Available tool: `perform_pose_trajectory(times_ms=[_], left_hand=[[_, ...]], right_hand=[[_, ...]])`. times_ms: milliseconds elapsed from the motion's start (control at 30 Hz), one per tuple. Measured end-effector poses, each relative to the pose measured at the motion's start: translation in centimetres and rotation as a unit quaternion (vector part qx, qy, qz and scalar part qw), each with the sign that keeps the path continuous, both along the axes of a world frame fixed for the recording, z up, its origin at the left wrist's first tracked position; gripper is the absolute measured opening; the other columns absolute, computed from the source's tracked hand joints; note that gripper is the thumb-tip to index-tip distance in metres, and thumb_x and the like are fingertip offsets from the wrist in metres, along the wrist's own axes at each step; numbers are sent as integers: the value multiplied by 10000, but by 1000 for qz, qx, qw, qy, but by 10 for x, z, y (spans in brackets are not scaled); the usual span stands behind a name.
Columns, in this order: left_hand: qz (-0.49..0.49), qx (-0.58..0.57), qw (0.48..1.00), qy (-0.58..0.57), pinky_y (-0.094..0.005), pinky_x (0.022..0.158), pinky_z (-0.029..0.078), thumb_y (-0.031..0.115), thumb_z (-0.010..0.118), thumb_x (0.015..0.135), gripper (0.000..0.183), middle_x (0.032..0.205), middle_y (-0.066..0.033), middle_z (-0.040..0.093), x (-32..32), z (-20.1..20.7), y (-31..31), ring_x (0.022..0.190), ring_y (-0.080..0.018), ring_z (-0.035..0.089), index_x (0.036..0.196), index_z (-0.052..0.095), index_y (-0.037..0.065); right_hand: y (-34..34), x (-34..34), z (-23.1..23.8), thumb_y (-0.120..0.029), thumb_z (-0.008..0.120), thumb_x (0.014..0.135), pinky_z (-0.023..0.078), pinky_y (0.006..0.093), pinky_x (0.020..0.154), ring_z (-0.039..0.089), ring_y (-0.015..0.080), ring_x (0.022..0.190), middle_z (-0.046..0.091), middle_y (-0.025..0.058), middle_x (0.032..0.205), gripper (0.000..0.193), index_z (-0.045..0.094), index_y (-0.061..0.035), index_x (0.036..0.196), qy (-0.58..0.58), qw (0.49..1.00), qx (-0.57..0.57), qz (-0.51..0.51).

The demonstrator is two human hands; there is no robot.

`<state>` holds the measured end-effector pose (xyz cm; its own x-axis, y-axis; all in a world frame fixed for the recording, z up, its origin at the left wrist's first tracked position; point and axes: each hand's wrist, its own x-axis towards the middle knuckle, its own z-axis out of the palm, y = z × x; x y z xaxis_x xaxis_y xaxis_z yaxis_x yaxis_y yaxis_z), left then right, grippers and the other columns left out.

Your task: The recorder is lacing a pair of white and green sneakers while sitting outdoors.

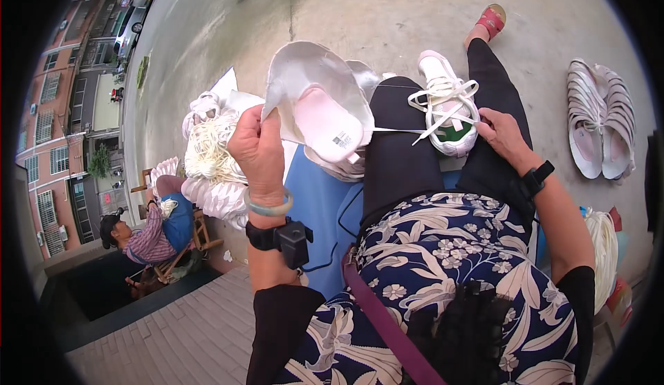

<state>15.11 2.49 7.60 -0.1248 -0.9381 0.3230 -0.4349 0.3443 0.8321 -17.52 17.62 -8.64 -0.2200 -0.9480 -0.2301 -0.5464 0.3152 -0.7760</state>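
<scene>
My left hand [257, 146] pinches the edge of a grey-white shoe upper [287, 74] with a pale pink tongue [325, 122], spread out above my left thigh. From this upper a white shoelace [398, 130] runs straight across to a white and pink sneaker [449, 101] on my lap. White laces lie crossed and looped over the sneaker, and green shows inside its opening. At the sneaker's right side, my right hand [503, 134] has thumb and forefinger closed; whether they grip its edge or a lace I cannot make out.
White laces [213, 143] and striped shoe uppers [214, 198] are heaped at my left. More uppers [602, 118] lie on the concrete at right, with a lace bundle [600, 250] nearer me. Another person [155, 229] sits low at left. A blue surface [311, 198] is beside my thigh.
</scene>
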Motion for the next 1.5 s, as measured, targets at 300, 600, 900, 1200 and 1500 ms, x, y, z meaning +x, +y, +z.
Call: perform_pose_trajectory(times_ms=[300, 600, 900, 1200, 1500], left_hand=[[-160, 80, 982, -52, -149, 505, 294, 51, 574, 848, 154, 652, 70, 506, -74, 4, 15, 580, 6, 381, 978, 557, -30], [-194, 182, 961, 74, -218, 703, 449, 180, 630, 834, 318, 882, -53, 577, -48, -78, -7, 784, -85, 526, 1043, 536, -40], [-249, 341, 896, 136, -241, 799, 442, 127, 694, 760, 436, 998, -66, 608, -51, -101, 13, 889, -102, 561, 1125, 512, -27], [-408, 35, 892, -191, -375, 537, 442, 230, 725, 649, 296, 642, -153, 560, -80, -85, 67, 595, -329, 564, 742, 540, 19], [-539, -14, 786, -302, -426, 711, 410, 219, 692, 682, 366, 833, -193, 544, -135, -113, 73, 820, -368, 521, 871, 467, 2]], right_hand=[[-9, -2, -9, -240, 560, 701, 457, 349, 606, 587, 310, 658, 602, 152, 686, 264, 588, 0, 809, -44, 997, 59, -21], [-21, 2, 1, -291, 575, 671, 479, 409, 656, 600, 351, 710, 611, 201, 722, 303, 630, 2, 727, 135, 987, 88, 21], [-22, 4, 6, -291, 551, 648, 480, 395, 632, 602, 349, 675, 604, 193, 671, 294, 626, -8, 680, 83, 987, 133, -18], [-25, 0, 1, -322, 589, 711, 483, 296, 533, 618, 202, 515, 615, 96, 603, 288, 638, -38, 723, 4, 983, 185, -18], [-16, -28, -11, -168, 508, 818, 478, 248, 456, 601, 149, 498, 607, 72, 658, 193, 625, -16, 833, -204, 962, 184, 14]])
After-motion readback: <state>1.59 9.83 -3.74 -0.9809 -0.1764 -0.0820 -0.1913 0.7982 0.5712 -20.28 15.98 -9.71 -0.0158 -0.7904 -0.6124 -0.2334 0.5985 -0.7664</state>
